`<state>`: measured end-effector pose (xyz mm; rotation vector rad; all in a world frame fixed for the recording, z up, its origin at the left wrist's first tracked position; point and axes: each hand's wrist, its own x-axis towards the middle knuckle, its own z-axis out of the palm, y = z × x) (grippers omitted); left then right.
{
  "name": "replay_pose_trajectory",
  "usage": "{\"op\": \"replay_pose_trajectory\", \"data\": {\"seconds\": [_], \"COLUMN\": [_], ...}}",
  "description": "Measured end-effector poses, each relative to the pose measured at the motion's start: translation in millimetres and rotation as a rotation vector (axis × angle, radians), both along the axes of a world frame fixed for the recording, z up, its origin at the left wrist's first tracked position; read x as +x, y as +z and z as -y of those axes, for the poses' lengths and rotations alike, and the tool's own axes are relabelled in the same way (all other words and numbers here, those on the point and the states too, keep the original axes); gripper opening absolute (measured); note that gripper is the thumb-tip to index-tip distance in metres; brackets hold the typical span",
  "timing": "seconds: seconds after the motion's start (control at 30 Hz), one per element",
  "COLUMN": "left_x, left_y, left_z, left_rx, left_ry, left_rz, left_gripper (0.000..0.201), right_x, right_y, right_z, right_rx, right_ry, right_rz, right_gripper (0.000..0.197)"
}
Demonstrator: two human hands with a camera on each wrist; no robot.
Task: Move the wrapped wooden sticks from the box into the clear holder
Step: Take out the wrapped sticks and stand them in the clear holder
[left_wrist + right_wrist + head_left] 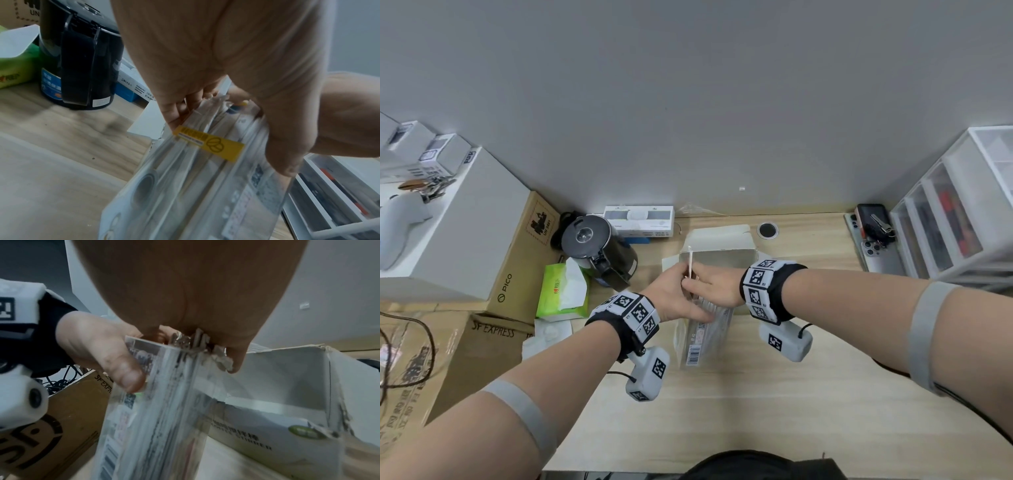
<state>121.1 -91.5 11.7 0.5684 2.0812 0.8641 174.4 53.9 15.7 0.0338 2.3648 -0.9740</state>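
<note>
Centrally: left hand (671,294) gripping clear holder (703,337) upright on worktop (791,394); right hand (714,286) pinching wrapped sticks (193,344) at holder's mouth, open box (722,255) behind.

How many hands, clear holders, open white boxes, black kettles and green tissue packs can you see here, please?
Hands: 2, the left hand gripping the holder, the right hand pinching wrapped sticks
Clear holder: 1
Open white box: 1
Black kettle: 1
Green tissue pack: 1
Total: 6
</note>
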Motion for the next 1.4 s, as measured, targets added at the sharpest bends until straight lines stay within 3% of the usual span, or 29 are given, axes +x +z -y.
{"op": "replay_pose_trajectory", "data": {"seconds": [0.17,0.3,0.4,0.5,0.67,0.8,1.07,1.23,1.4], "left_x": [-3.6,-3.4,-0.9,-2.2,-1.7,-5.1,-4.8,-3.2,-1.3], "left_y": [-2.2,3.1,6.0,3.3,-5.1,-10.3,-15.6,-23.6,-16.9], "left_z": [0.2,-4.9,-8.9,-9.6,-7.6,-4.9,-2.4,4.0,-1.1], "left_rx": [-0.038,-0.022,-0.028,0.044,0.084,0.055,0.016,-0.037,0.017], "left_ry": [-0.047,-0.128,-0.11,-0.062,-0.047,-0.046,-0.057,-0.018,-0.074], "left_rz": [-0.038,-0.055,-0.043,0.006,0.075,0.068,0.058,-0.004,0.064], "left_gripper": [0.081,0.103,0.075,0.061,0.058,0.046,0.054,0.07,0.069], "right_x": [-5.0,-11.0,-8.6,-3.8,2.9,3.3,13.6,17.2,17.1], "right_y": [6.4,16.5,12.8,2.3,-5.9,-7.1,-18.2,-14.4,-4.0], "right_z": [-7.7,-10.0,-6.4,-0.4,6.1,3.0,14.0,13.6,-2.7], "right_rx": [0.02,-0.028,0.048,0.016,0.033,0.102,0.084,0.074,0.037], "right_ry": [-0.12,-0.138,-0.047,-0.061,-0.065,-0.132,-0.067,-0.019,-0.043], "right_rz": [-0.158,-0.309,-0.272,-0.201,-0.174,-0.176,-0.1,-0.082,-0.088], "right_gripper": [0.074,0.064,0.052,0.047,0.056,0.072,0.072,0.069,0.082]}}
